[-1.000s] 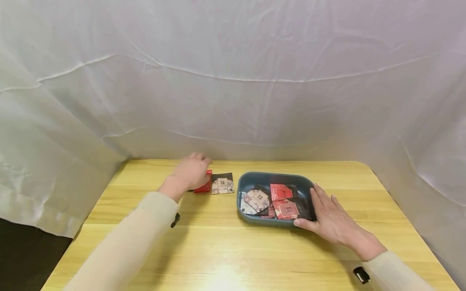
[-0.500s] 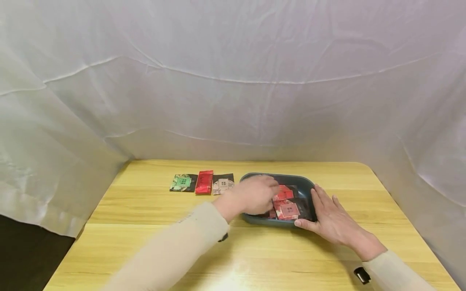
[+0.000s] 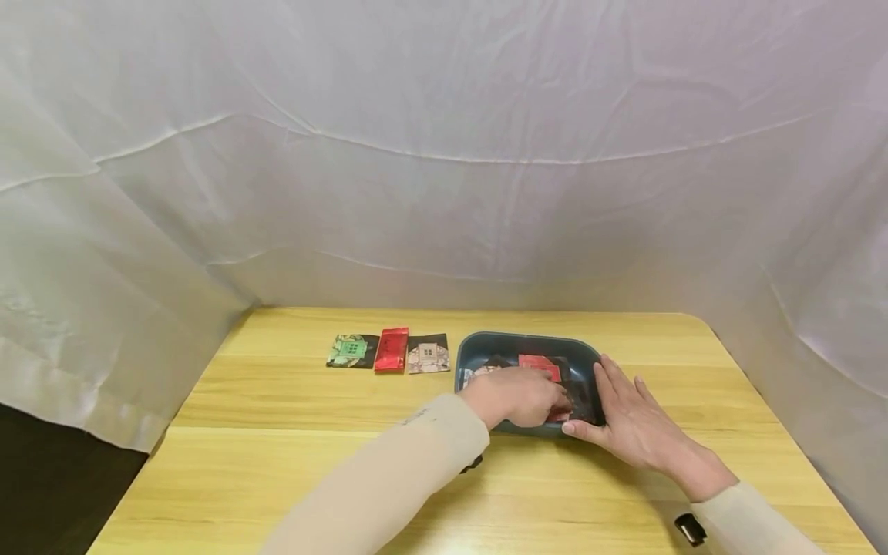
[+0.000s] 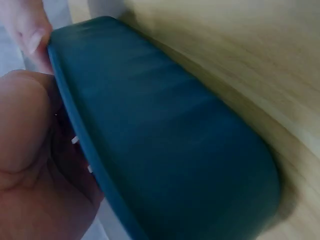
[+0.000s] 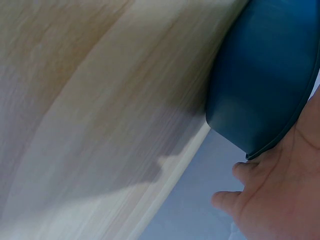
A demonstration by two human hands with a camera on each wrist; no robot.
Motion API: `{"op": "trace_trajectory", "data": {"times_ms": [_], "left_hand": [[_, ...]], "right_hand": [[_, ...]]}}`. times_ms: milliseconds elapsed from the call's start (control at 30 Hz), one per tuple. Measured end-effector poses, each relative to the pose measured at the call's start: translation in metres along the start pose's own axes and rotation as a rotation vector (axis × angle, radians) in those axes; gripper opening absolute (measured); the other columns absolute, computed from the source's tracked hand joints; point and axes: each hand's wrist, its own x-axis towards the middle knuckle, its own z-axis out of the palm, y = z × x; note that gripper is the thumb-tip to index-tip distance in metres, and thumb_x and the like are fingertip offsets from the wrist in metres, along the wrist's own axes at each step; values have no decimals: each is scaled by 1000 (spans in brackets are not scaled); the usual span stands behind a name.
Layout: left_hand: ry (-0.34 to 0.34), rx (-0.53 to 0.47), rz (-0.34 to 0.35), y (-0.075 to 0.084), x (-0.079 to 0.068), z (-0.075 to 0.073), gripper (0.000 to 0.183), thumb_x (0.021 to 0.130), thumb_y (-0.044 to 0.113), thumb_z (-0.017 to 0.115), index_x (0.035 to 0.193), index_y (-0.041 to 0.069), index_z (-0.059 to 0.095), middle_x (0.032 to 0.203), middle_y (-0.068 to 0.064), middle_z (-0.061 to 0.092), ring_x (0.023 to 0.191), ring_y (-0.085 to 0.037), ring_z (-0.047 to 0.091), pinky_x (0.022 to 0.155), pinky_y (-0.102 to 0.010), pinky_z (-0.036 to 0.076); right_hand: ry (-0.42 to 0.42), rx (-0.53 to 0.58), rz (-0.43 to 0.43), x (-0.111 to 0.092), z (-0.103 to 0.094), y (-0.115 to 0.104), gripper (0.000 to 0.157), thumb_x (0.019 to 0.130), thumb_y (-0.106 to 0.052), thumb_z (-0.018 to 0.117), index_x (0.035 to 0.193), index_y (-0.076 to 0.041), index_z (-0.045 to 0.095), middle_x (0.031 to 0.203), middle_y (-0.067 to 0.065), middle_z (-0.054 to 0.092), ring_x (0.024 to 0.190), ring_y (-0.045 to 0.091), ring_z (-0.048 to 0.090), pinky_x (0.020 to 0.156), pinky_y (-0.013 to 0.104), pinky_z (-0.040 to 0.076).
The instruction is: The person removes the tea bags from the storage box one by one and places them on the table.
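Note:
A dark blue, rounded rectangular box [image 3: 534, 432] stands on the table and holds several flat square sachets. My left hand [image 3: 525, 395] reaches down into it from the left, its fingers bent over a pink-and-black sachet [image 3: 581, 397] near the front right. In the left wrist view, the box's wall [image 4: 160, 125] hides those fingertips, so I cannot tell whether they pinch the sachet. A red sachet [image 3: 537, 362] lies behind the hand. My right hand [image 3: 634, 420] rests against the box's right end, fingers straight, thumb on the front rim.
Left of the box, a green-and-black sachet [image 3: 351, 351], a red packet [image 3: 391, 351] and a cream-and-black sachet [image 3: 428, 354] lie in a row on the wooden table [image 3: 291, 455]. Pale cloth [image 3: 444, 216] hangs behind the table and along both sides.
My left hand has moved right, from above the red packet in the row, over the box's left part, to the sachets at its front right. My right hand stays at the box.

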Motion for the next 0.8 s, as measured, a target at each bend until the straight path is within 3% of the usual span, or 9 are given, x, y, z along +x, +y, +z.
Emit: {"op": "trace_trajectory", "data": {"times_ms": [133, 267, 400, 500, 633, 733, 800], "left_hand": [[-63, 55, -68, -2, 1, 0, 43, 110, 46, 49, 153, 54, 48, 160, 29, 43, 159, -8, 27, 128, -41, 32], [-78, 88, -105, -8, -2, 0, 48, 112, 38, 48, 157, 52, 42, 166, 26, 36, 162, -12, 22, 131, -49, 26], [-87, 95, -169, -15, -9, 2, 49, 112, 36, 48, 159, 48, 42, 169, 21, 33, 162, -12, 20, 132, -49, 23], [-75, 99, -202, -20, -15, 4, 46, 112, 37, 46, 158, 41, 46, 168, 15, 38, 161, -14, 26, 131, -45, 27], [-61, 105, -234, -25, -22, 5, 42, 111, 36, 47, 151, 32, 58, 157, 10, 55, 149, -16, 47, 124, -43, 39], [-79, 88, -274, -26, -29, 5, 35, 109, 34, 51, 139, 28, 68, 138, 8, 68, 128, -16, 63, 112, -43, 50], [-82, 71, -304, -28, -33, 3, 34, 109, 34, 51, 136, 26, 70, 130, 5, 71, 114, -16, 67, 100, -40, 56]], "right_hand": [[-5, 4, 5, 0, 1, 0, 122, 92, -76, 61, 161, 16, 19, 170, 35, 13, 155, 53, 24, 120, 77, 19], [-2, 6, 3, 0, 1, 0, 122, 92, -76, 62, 161, 15, 19, 171, 35, 13, 155, 53, 24, 120, 77, 19], [0, 9, 3, 0, 1, 1, 122, 92, -75, 62, 161, 15, 18, 171, 35, 13, 155, 53, 23, 120, 77, 19], [0, 12, 7, 0, 1, 1, 122, 92, -75, 62, 161, 15, 17, 171, 34, 12, 156, 53, 23, 120, 77, 18], [4, 13, 9, -1, 1, 1, 122, 92, -75, 62, 162, 14, 17, 171, 34, 12, 156, 53, 22, 121, 76, 18], [5, 15, 8, -1, 1, 1, 123, 92, -76, 62, 162, 14, 16, 171, 34, 12, 156, 53, 22, 121, 76, 18], [4, 17, 8, 0, 1, 0, 123, 92, -76, 62, 162, 14, 16, 172, 34, 11, 156, 53, 22, 120, 76, 18]]}}
